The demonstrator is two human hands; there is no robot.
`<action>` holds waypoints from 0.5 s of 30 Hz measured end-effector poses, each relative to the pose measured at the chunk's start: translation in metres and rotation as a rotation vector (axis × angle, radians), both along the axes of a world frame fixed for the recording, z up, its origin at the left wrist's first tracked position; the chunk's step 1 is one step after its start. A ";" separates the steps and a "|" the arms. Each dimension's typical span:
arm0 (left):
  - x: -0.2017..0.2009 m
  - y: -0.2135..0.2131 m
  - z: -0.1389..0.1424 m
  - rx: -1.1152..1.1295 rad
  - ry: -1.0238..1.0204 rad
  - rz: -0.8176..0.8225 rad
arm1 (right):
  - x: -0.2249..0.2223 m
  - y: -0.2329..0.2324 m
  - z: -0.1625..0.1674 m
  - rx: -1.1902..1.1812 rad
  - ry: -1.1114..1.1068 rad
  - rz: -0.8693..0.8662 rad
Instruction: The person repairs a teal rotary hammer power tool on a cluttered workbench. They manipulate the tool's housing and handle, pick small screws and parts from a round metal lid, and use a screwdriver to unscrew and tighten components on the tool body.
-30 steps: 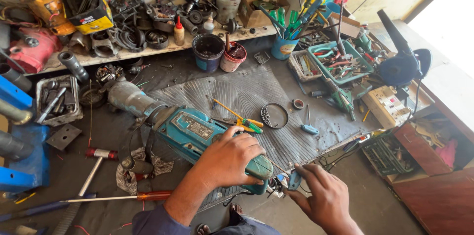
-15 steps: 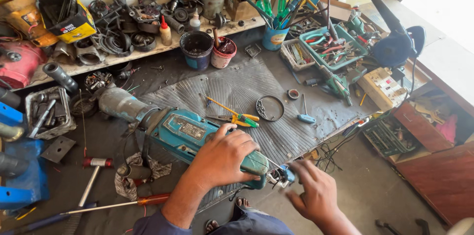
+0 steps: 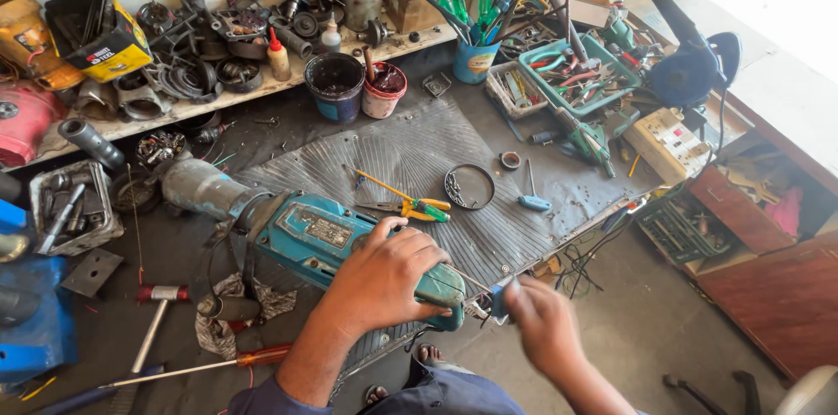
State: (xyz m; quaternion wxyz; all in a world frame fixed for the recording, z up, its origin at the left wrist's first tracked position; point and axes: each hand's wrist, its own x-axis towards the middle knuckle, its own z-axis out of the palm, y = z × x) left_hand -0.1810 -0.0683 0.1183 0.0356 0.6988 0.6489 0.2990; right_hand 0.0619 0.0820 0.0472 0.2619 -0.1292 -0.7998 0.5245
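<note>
My left hand (image 3: pixel 384 280) lies palm-down, fingers wrapped over the rear of the teal power tool (image 3: pixel 323 236) on the ribbed mat (image 3: pixel 419 162). My right hand (image 3: pixel 541 328), blurred, pinches a small screwdriver (image 3: pixel 499 301) at the tool's end.

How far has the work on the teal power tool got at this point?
Done: teal power tool lies on the ribbed mat. In hand: left hand presses its handle; right hand, blurred, works a small blue-handled tool at its rear end. Left: casing still closed.

I am wearing dark blue sleeves pushed up past my forearms, leaving my left hand (image 3: pixel 380 280) and right hand (image 3: pixel 541 328) bare.
</note>
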 end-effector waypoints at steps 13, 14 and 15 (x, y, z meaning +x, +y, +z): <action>0.000 0.000 0.000 -0.016 -0.011 0.005 | 0.008 0.016 -0.044 0.303 -0.158 -0.222; 0.000 0.000 -0.001 0.012 0.013 0.004 | 0.003 0.015 -0.049 -0.013 -0.203 -0.222; 0.000 0.001 -0.002 0.036 0.036 0.005 | 0.002 0.013 -0.051 -0.119 -0.207 -0.223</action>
